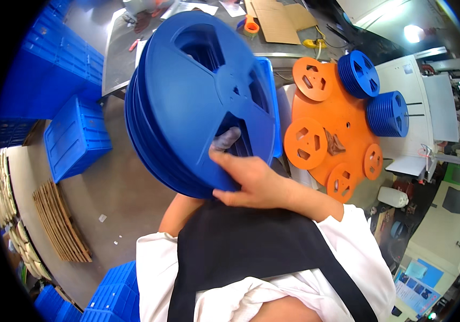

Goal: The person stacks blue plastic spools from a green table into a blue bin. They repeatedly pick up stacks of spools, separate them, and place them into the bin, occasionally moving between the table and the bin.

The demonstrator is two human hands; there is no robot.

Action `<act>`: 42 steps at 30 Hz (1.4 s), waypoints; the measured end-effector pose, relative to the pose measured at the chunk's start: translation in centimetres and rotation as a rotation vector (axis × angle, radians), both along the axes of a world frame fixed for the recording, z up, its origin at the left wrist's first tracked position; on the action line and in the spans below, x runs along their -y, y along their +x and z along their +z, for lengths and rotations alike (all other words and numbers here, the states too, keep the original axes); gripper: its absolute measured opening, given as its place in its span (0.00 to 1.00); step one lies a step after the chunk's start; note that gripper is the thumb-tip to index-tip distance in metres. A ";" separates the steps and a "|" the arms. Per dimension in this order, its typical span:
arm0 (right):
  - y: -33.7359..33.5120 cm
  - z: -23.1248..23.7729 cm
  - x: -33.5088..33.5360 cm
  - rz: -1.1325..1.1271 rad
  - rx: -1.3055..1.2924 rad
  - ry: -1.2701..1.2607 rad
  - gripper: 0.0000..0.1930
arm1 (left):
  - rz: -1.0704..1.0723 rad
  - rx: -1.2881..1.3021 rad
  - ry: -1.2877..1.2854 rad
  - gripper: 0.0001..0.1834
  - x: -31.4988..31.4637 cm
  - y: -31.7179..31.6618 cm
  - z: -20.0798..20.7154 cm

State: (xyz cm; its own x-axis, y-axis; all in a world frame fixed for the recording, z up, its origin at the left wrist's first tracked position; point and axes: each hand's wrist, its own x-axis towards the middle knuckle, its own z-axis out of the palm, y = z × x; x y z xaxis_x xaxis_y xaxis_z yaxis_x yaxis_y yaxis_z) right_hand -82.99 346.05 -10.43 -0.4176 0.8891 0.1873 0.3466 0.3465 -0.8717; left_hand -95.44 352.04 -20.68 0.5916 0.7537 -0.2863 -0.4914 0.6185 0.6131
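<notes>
A thick stack of large blue plastic reels [187, 96] is held up in front of my chest, its round faces tilted toward me. My right hand [249, 180] grips the lower right of the stack. Its fingers, with grey coverings on the tips, reach into a cut-out window of the front reel, and the thumb side presses near the rim. My left forearm [180, 213] goes up behind the lower edge of the stack; the reels hide the left hand and its fingers.
At right stands an orange round table [348, 142] with orange discs [305, 144] and two stacks of smaller blue reels [387, 114]. Ahead is a grey workbench [120, 59] with cardboard [275, 24] and orange tape [251, 26]. Blue crates [77, 137] and a wooden pallet [61, 222] lie left.
</notes>
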 end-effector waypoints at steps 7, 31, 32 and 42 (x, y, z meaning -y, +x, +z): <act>0.0 1.6 -0.6 0.104 0.017 -0.111 0.38 | -0.024 0.127 -0.085 0.33 0.0 0.2 1.5; 22.8 -4.5 6.5 -0.520 -1.686 -0.128 0.25 | 0.219 0.532 -0.281 0.33 -1.5 -10.9 -2.7; 22.9 -4.3 6.3 -0.497 -1.721 -0.133 0.24 | 0.226 0.505 -0.263 0.33 -1.7 -11.5 -3.0; 21.3 -3.8 3.1 -0.524 -1.810 -0.188 0.25 | 0.260 0.204 -0.216 0.31 -0.8 -16.4 -7.3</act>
State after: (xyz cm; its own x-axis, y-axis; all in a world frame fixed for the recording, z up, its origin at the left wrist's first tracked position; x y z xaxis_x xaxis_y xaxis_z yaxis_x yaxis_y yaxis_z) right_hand -61.67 342.92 -14.23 0.4257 0.9021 -0.0706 -0.8796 0.3942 -0.2661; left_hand -111.81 352.87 -27.94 0.4496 0.8216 -0.3506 -0.7474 0.5609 0.3560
